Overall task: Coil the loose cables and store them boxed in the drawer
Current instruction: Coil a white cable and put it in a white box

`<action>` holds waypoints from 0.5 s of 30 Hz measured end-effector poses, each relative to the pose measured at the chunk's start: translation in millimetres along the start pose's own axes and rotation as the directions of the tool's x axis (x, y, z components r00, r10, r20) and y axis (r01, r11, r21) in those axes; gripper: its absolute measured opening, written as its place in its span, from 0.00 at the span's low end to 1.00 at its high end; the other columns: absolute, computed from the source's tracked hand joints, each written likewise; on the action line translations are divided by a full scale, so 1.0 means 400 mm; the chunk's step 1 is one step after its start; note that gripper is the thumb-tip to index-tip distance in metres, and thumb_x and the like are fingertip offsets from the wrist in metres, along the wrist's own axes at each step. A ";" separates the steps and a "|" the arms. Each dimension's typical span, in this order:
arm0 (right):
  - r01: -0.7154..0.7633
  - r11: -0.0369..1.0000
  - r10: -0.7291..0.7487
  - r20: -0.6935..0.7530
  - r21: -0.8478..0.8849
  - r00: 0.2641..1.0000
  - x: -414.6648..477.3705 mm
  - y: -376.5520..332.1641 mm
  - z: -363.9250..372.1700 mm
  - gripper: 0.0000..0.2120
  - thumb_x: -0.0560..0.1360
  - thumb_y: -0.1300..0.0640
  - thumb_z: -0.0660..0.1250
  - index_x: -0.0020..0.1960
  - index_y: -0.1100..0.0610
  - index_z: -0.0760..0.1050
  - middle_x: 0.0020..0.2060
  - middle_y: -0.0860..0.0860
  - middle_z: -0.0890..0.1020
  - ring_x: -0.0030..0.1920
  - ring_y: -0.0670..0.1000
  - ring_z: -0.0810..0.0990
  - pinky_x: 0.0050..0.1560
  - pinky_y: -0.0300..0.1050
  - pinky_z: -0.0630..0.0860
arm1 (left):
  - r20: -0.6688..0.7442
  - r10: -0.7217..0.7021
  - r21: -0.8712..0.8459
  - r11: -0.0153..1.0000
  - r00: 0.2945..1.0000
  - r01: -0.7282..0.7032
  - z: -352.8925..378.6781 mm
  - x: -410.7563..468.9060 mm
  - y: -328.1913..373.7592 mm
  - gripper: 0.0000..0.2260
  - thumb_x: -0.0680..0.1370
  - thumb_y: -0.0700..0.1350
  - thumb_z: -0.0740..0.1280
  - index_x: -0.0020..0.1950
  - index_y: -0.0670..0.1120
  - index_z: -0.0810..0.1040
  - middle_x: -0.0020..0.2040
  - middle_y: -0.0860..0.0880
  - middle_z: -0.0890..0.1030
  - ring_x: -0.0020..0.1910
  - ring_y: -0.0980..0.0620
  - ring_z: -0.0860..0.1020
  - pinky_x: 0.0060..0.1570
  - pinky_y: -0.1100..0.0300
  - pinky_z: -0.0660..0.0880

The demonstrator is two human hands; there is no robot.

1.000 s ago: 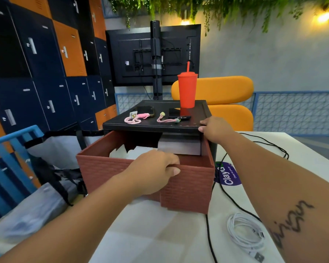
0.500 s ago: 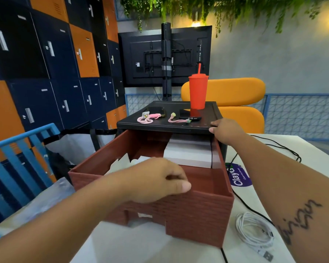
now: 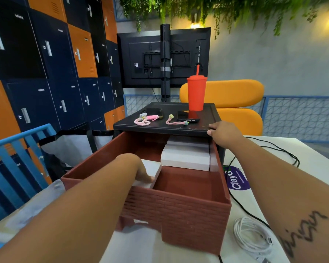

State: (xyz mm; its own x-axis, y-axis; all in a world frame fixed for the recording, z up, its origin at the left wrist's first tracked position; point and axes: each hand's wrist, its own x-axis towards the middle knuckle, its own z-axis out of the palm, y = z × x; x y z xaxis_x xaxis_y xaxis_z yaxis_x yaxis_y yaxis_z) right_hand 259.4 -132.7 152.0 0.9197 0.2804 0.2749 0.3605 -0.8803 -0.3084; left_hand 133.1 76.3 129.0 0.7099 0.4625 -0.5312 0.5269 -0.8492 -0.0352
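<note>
While the drawer [image 3: 179, 211] stands open, the coiled white cable [image 3: 253, 238] lies on the table [image 3: 311, 162] just right of it, unboxed; a black cable [image 3: 241, 206] trails uncoiled. Left hand [image 3: 135, 168] reaches inside, touching a white item [image 3: 150, 168], grip unclear. Right hand [image 3: 222, 131] grips the edge of the cabinet top [image 3: 160, 128].

Box [image 3: 185, 158] back-R in drawer [image 3: 188, 215], maybe paper [image 3: 152, 166] L; cable coil [image 3: 251, 236] on table [image 3: 311, 162], R

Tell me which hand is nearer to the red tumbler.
Right. The right hand grips the front corner of the black cabinet top that the red tumbler stands on; the left hand is lower, down inside the open drawer, farther from it.
</note>
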 end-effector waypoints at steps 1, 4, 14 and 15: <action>0.003 1.000 -0.003 0.000 -0.003 1.000 0.001 0.000 0.000 0.20 0.81 0.54 0.56 0.71 0.58 0.65 0.71 0.56 0.66 0.69 0.59 0.65 0.65 0.48 0.65 | 0.007 -0.014 -0.059 0.998 1.000 0.014 0.005 0.001 -0.001 0.36 0.75 0.65 0.59 0.75 0.44 0.56 0.73 0.45 0.64 0.70 0.44 0.65 0.66 0.51 0.64; 0.007 1.000 -0.007 0.003 0.003 1.000 -0.002 -0.001 0.002 0.20 0.81 0.54 0.56 0.71 0.58 0.65 0.71 0.56 0.66 0.69 0.59 0.65 0.65 0.47 0.65 | -0.052 -0.011 -0.125 0.992 0.999 0.005 0.010 0.003 -0.007 0.35 0.76 0.60 0.62 0.75 0.41 0.56 0.73 0.43 0.63 0.69 0.43 0.66 0.67 0.53 0.66; 0.048 0.997 -0.049 0.008 0.062 0.999 -0.016 0.018 0.020 0.22 0.82 0.52 0.53 0.73 0.58 0.60 0.73 0.55 0.62 0.73 0.58 0.58 0.70 0.49 0.57 | -0.265 0.028 -0.561 0.809 0.964 -0.177 -0.029 -0.037 -0.016 0.13 0.79 0.40 0.61 0.62 0.37 0.72 0.60 0.40 0.76 0.59 0.41 0.75 0.62 0.51 0.72; 0.043 0.991 -0.044 0.004 0.128 0.999 -0.019 0.024 0.024 0.22 0.81 0.51 0.53 0.73 0.58 0.61 0.74 0.54 0.61 0.74 0.57 0.56 0.71 0.50 0.56 | -0.280 0.025 -0.604 0.772 0.960 -0.197 -0.037 -0.042 -0.019 0.08 0.79 0.40 0.62 0.56 0.38 0.74 0.58 0.40 0.77 0.58 0.42 0.76 0.62 0.50 0.72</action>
State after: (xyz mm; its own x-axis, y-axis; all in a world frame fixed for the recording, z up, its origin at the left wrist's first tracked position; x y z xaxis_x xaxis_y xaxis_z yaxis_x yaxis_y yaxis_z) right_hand 257.5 -139.6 138.2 0.9035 0.3208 0.2844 0.4171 -0.8109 -0.4104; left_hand 124.2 78.7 150.8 0.8254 0.4938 -0.2735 0.5496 -0.5924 0.5891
